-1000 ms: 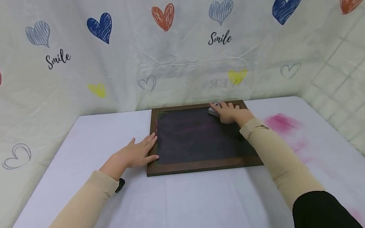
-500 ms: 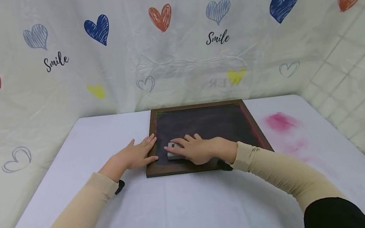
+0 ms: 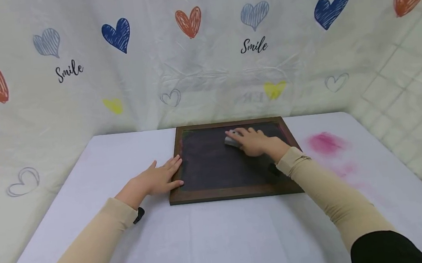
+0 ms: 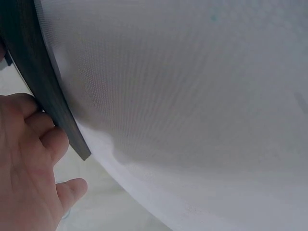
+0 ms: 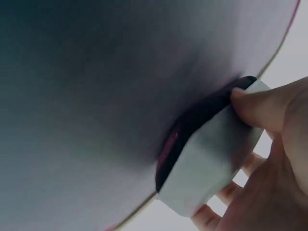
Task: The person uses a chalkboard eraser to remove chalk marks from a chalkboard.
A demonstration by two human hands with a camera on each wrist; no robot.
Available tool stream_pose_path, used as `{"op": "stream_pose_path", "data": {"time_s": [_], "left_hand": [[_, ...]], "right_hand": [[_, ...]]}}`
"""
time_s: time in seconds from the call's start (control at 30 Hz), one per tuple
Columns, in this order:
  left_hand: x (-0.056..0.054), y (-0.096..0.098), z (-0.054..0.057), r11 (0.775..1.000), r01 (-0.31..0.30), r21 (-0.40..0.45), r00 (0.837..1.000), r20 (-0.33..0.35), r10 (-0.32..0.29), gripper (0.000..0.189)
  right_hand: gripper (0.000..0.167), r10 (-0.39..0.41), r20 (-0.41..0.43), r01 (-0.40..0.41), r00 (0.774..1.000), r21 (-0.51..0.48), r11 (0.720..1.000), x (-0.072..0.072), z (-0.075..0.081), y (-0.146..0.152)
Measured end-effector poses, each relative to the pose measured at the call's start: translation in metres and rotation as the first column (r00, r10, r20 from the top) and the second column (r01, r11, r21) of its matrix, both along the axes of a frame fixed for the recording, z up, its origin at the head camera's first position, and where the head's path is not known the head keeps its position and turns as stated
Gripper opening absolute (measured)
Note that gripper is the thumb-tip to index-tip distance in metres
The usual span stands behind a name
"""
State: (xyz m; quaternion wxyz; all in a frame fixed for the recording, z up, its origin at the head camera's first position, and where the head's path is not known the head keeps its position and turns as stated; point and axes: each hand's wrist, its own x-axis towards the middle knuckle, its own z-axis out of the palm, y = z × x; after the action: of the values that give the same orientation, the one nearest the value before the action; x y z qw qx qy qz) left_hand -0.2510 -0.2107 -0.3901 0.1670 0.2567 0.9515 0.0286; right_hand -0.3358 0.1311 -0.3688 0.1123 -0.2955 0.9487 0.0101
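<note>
wiping the chalkboard with the eraser held flat

the chalkboard (image 3: pixel 218 165) lies flat on the white table (image 3: pixel 222 237), near its far edge and roughly centred, its dark slate ringed by a brown wooden frame. the eraser (image 3: pixel 232 141) is pressed onto the far middle of the slate under the right hand (image 3: pixel 252 141). in the right wrist view the grey block is pinched between thumb and fingers, its dark felt face, stained pink, turned against the board.

for a clean wipe, the felt face is best kept fully flat on the slate, with even downward pressure and overlapping passes, so that no streak is left between them. strokes are best carried right up to the frame, where pink chalk shows along the right and left inner edges. the board is likely to slide under a hard stroke, so a firm brace on the left side is judged necessary.

the right arm is stretched forward over the near right corner of the board, sleeve low over the frame, wrist roughly level, fingers curled round the eraser. the left hand (image 3: pixel 154 179) is laid flat on the table, fingers straight and slightly spread, their tips pressed against the left edge of the frame; the left forearm rests on the table. a pink smear (image 3: pixel 326 142) marks the table to the right of the board.
</note>
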Motion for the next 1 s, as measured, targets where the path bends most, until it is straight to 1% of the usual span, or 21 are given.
{"op": "stream_pose_path", "data": {"time_s": [0.07, 0.13, 0.17, 0.2, 0.27, 0.3, 0.37, 0.43, 0.5, 0.6, 0.67, 0.73, 0.8, 0.87, 0.9, 0.93, 1.0], "left_hand": [[0.000, 0.001, -0.002, 1.000, 0.005, 0.003, 1.000, 0.004, -0.005, 0.081], [0.000, 0.002, -0.003, 1.000, 0.005, 0.004, 1.000, 0.007, -0.005, 0.082], [0.001, 0.002, -0.003, 1.000, 0.004, 0.002, 1.000, 0.007, -0.004, 0.082], [0.001, 0.002, -0.003, 1.000, 0.003, 0.000, 1.000, 0.006, -0.003, 0.082], [0.001, 0.002, -0.003, 1.000, -0.001, -0.002, 1.000, 0.002, 0.001, 0.082], [0.001, 0.003, -0.003, 1.000, -0.002, -0.002, 1.000, 0.001, 0.002, 0.082], [0.001, 0.003, -0.003, 1.000, -0.002, -0.001, 1.000, 0.002, 0.002, 0.082], [0.001, 0.003, -0.002, 1.000, 0.001, 0.000, 1.000, 0.005, -0.001, 0.082], [0.001, 0.003, -0.002, 1.000, 0.000, -0.005, 1.000, 0.007, 0.000, 0.083], [0.001, 0.002, -0.001, 1.000, -0.003, -0.012, 1.000, 0.001, 0.003, 0.083], [0.002, 0.000, 0.000, 1.000, -0.008, -0.011, 1.000, -0.003, 0.008, 0.083], [0.001, -0.001, 0.002, 1.000, -0.009, -0.008, 1.000, -0.005, 0.009, 0.082], [0.002, -0.001, 0.003, 1.000, -0.008, -0.003, 1.000, -0.003, 0.008, 0.081], [0.002, 0.000, 0.003, 1.000, -0.006, 0.002, 1.000, -0.002, 0.006, 0.081], [0.002, 0.000, 0.003, 1.000, -0.004, 0.004, 1.000, -0.002, 0.004, 0.081], [0.002, 0.001, 0.003, 1.000, -0.002, 0.007, 1.000, -0.002, 0.002, 0.081], [0.002, 0.002, 0.003, 1.000, 0.002, 0.008, 1.000, -0.003, -0.002, 0.081]], "right_hand": [[0.065, -0.131, 0.012, 0.131, 0.991, -0.024, 0.991, -0.013, 0.000, 0.026], [0.064, -0.237, 0.034, 0.238, 0.971, -0.041, 0.970, -0.020, 0.001, 0.049], [0.063, -0.274, 0.041, 0.276, 0.961, -0.046, 0.960, -0.022, 0.001, 0.058], [0.063, -0.305, 0.052, 0.307, 0.951, -0.053, 0.950, -0.024, 0.002, 0.065], [0.063, -0.338, 0.065, 0.342, 0.939, -0.063, 0.938, -0.025, 0.003, 0.074], [0.063, -0.346, 0.069, 0.351, 0.936, -0.066, 0.934, -0.024, 0.003, 0.076], [0.063, -0.342, 0.067, 0.346, 0.937, -0.064, 0.936, -0.022, 0.003, 0.076], [0.064, -0.311, 0.057, 0.314, 0.949, -0.054, 0.948, -0.017, 0.002, 0.074], [0.064, -0.254, 0.040, 0.256, 0.966, -0.037, 0.966, -0.011, 0.001, 0.070], [0.065, -0.118, 0.019, 0.119, 0.993, -0.038, 0.992, 0.006, 0.000, 0.061], [0.065, -0.013, 0.020, 0.014, 1.000, -0.056, 0.998, 0.023, 0.001, 0.050], [0.065, 0.095, 0.017, -0.093, 0.995, -0.076, 0.993, 0.045, 0.001, 0.036], [0.066, 0.189, 0.001, -0.188, 0.982, -0.091, 0.978, 0.066, 0.001, 0.023], [0.066, 0.255, -0.032, -0.257, 0.966, -0.099, 0.961, 0.081, 0.000, 0.015], [0.067, 0.278, -0.052, -0.282, 0.959, -0.098, 0.954, 0.084, -0.001, 0.015], [0.067, 0.293, -0.064, -0.299, 0.954, -0.103, 0.949, 0.085, -0.003, 0.015], [0.067, 0.297, -0.082, -0.305, 0.951, -0.113, 0.946, 0.081, -0.005, 0.021]]}}
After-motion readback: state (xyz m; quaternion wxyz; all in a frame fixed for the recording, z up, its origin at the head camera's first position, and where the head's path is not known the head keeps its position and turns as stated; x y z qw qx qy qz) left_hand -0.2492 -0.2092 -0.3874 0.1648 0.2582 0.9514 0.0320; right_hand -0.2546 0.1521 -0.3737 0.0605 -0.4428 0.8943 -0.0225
